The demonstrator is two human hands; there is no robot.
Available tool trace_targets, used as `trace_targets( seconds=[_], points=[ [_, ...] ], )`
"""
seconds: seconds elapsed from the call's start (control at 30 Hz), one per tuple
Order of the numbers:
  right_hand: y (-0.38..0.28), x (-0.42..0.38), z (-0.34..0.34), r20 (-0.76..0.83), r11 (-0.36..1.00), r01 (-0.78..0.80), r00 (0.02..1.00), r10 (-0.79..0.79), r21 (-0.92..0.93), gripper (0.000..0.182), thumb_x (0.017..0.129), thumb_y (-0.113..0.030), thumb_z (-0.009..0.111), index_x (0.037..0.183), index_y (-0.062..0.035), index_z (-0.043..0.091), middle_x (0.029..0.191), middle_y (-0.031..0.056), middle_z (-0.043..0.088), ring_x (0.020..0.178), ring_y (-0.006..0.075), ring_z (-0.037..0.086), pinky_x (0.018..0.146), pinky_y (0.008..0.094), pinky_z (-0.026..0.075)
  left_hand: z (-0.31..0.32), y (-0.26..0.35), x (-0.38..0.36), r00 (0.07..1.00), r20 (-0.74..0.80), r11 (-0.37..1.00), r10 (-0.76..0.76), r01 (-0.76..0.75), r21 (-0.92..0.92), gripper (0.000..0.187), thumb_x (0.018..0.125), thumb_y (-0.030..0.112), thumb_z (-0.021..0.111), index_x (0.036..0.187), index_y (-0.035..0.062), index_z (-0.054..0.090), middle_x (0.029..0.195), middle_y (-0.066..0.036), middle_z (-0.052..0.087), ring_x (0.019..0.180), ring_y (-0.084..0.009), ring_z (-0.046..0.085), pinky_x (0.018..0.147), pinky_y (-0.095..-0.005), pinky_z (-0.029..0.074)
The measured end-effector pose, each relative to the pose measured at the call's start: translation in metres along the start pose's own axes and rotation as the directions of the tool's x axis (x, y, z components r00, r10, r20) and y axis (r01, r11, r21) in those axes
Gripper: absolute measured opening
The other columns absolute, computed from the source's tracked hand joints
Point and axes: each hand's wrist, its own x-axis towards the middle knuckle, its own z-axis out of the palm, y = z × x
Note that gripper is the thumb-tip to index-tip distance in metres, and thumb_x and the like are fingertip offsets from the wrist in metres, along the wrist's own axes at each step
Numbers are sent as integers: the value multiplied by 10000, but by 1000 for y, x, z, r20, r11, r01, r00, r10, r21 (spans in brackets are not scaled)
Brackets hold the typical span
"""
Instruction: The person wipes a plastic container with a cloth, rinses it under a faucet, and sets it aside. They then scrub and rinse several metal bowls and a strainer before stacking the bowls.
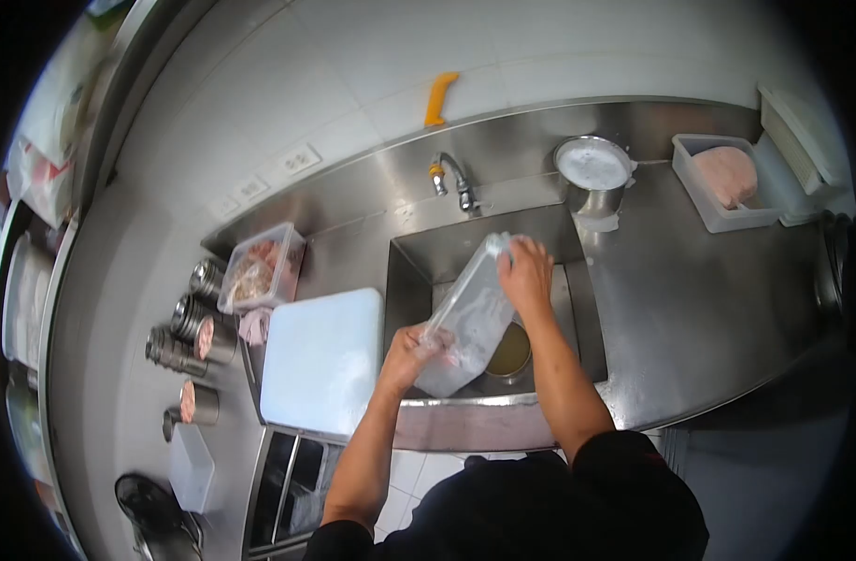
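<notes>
My left hand (407, 357) is closed on the lower left edge of a clear plastic container (475, 313), which is tilted over the metal sink (414, 271). At the container's upper right end, my right hand (529, 271) grips the rim. Partly hidden below the container, a round vessel (510, 353) with yellowish contents sits in the sink. The faucet (453, 179) rises behind the basin, apart from both hands.
A white cutting board (323, 360) lies left of the sink, near a plastic box of wrapped meat (263, 266). A metal pot (593, 178) with white, foamy-looking contents stands behind right. Farther right is a tub (718, 201) holding a pink mass. Several metal canisters (192, 313) line the left.
</notes>
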Motion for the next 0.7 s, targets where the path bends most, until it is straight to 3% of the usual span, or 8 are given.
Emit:
trace_targets(
  seconds=[0.13,0.2,0.27,0.37,0.4,0.47,0.6,0.7],
  points=[
    [-9,15,41,-39,946,-193,977,210,259,291,840,-237,639,1061,-48,660,1127,132,636,1091,339,555,922,497,400,-9,-12,-15,996,-84,997,-20,26,70,287,823,243,643,895,-31,690,762,-60,679,704,-126,629,706,-277,500],
    [-19,-16,37,-164,939,191,975,-148,285,281,812,-226,684,1037,-57,670,1142,128,626,1084,338,554,921,478,403,-12,-12,-16,994,-104,994,-25,36,105,297,826,258,650,891,-29,690,758,-64,680,704,-125,629,697,-277,501],
    [-56,-46,-6,-25,854,362,924,-381,373,263,767,-203,716,988,-65,684,1152,112,612,1055,323,559,901,450,414,-10,-13,-22,991,-118,991,-59,72,113,312,832,278,657,886,-28,689,751,-67,680,704,-127,633,689,-277,502],
    [-94,-76,-44,115,739,490,793,-598,462,236,733,-199,721,928,-68,692,1113,97,602,1012,311,562,872,429,425,-14,-19,-28,998,-43,976,38,-28,217,334,856,300,659,873,-32,685,738,-60,677,694,-129,629,667,-281,502],
    [-94,-75,-48,134,735,506,775,-617,452,234,727,-201,720,916,-66,694,1088,97,601,1005,305,563,864,427,428,-5,-19,-31,991,-98,967,88,-61,247,340,867,312,660,861,-27,682,722,-49,668,667,-130,613,655,-291,502],
    [-87,-62,-52,168,729,529,747,-643,433,229,714,-207,717,892,-63,697,1036,96,601,991,293,564,849,423,434,-7,-26,-30,997,-71,975,-9,25,223,432,856,371,685,963,-47,668,819,-46,666,739,-114,595,693,-285,489],
    [-37,5,-37,209,882,410,865,-457,232,218,740,-262,698,858,-79,705,964,88,608,963,270,576,838,446,441,-3,-22,-28,998,-60,981,-26,37,190,477,853,371,702,1025,-72,660,868,-62,670,757,-111,592,684,-277,485],
    [-38,4,-39,185,894,437,875,-447,96,209,745,-259,685,861,-87,708,951,86,613,950,269,581,823,458,437,1,-28,-28,997,-64,987,-39,48,152,438,854,347,696,1007,-62,668,856,-59,672,728,-109,591,656,-278,485]
  ],
)
